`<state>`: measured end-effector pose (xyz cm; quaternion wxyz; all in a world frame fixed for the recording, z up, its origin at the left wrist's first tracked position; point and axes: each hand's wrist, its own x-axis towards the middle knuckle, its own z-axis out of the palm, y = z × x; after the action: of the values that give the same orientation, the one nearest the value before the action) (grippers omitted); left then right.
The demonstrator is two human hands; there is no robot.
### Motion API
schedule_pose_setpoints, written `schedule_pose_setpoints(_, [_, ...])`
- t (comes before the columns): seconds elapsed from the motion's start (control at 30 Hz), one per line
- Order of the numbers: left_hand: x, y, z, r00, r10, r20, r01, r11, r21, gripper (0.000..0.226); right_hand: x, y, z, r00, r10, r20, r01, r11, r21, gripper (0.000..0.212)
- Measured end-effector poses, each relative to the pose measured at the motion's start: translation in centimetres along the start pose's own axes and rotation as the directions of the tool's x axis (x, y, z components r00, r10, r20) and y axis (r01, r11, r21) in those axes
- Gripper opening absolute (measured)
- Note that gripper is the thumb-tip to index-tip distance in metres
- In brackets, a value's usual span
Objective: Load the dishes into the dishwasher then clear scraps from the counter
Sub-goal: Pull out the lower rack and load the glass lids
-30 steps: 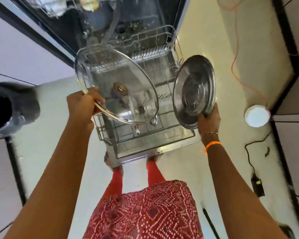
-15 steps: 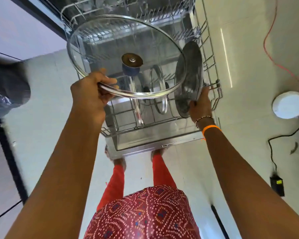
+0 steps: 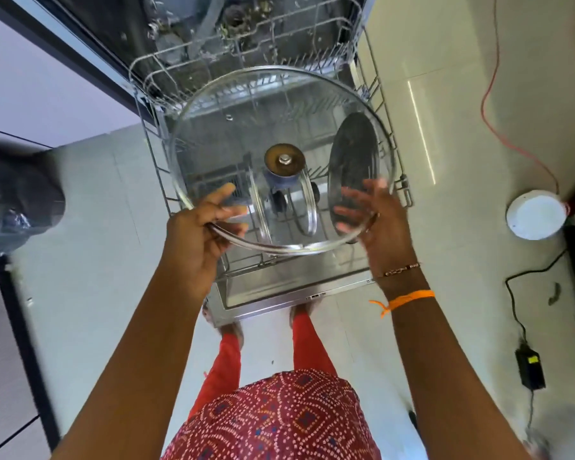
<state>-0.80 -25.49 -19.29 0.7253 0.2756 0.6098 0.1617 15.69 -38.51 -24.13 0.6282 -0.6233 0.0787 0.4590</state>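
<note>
Two hands are working over the rack [image 3: 384,134]: left hand [image 3: 201,232] is pinching the glass lid [image 3: 233,134] by its rim, holding it flat above, while right hand [image 3: 377,215], fingers released, is reaching to steady it for slotting.

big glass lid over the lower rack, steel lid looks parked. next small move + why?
Probably tip the glass lid on edge and lower it into a free slot left of the steel lid. The left hand grips its near rim; the right hand, fingers spread, is at the rim's right side. The steel lid and two smaller lids already stand upright in the rack.
</note>
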Motion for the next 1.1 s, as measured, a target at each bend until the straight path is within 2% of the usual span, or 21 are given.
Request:
schedule_pose_setpoints(0.03, [-0.5,-0.1,0.5,0.999,-0.014,0.042,0.013,1.0,0.005,0.031,-0.5,-0.5,0.4,0.994,0.083,0.074,-0.093,0.984,0.154,0.024])
schedule_pose_setpoints(0.1, [-1.0,-0.1,1.6,0.994,-0.028,0.106,0.024,0.999,0.039,0.031,-1.3,-1.3,-0.1,0.984,0.101,0.144,-0.144,0.934,0.328,0.031])
schedule_pose_setpoints(0.2, [-1.6,0.3,3.9,0.98,-0.038,0.194,0.001,0.982,0.188,0.028,-2.5,-2.6,-2.6,0.996,0.02,0.082,-0.05,0.918,0.393,0.032])
schedule_pose_setpoints(0.3, [-2.3,0.1,6.9,0.965,-0.106,0.24,0.038,0.961,0.273,0.024,-3.4,-3.8,-5.8,1.0,0.003,-0.028,0.008,0.919,0.395,0.032])
schedule_pose_setpoints(0.4, [-2.6,-0.5,9.2,0.964,-0.165,0.211,0.098,0.95,0.296,0.022,-4.0,-5.5,-9.2,0.988,-0.048,-0.144,0.094,0.94,0.329,0.031])
schedule_pose_setpoints(0.5, [-2.2,-1.4,9.9,0.964,-0.2,0.176,0.118,0.913,0.391,0.024,-4.3,-7.5,-12.2,0.961,-0.148,-0.232,0.197,0.959,0.205,0.03])
schedule_pose_setpoints(0.67, [-1.7,-2.3,10.8,0.958,-0.158,0.241,0.002,0.84,0.542,0.027,-4.4,-9.9,-14.7,0.892,-0.303,-0.336,0.307,0.951,-0.044,0.037])
schedule_pose_setpoints(0.77, [-1.2,-2.7,11.7,0.95,-0.144,0.278,-0.045,0.816,0.577,0.028,-3.7,-9.8,-14.6,0.864,-0.315,-0.392,0.285,0.949,-0.134,0.042])
schedule_pose_setpoints(0.97, [0.0,-4.1,13.1,0.942,-0.197,0.273,-0.018,0.779,0.626,0.027,-0.6,-7.9,-13.2,0.856,-0.269,-0.442,0.223,0.963,-0.154,0.034])
schedule_pose_setpoints(1.03, [0.3,-4.6,13.5,0.937,-0.216,0.274,-0.009,0.771,0.637,0.025,1.0,-6.7,-12.4,0.84,-0.3,-0.453,0.2,0.946,-0.256,0.035])
schedule_pose_setpoints(1.1, [0.5,-5.1,13.8,0.934,-0.226,0.277,-0.006,0.765,0.644,0.025,2.4,-5.3,-11.9,0.801,-0.406,-0.439,0.206,0.877,-0.435,0.036])
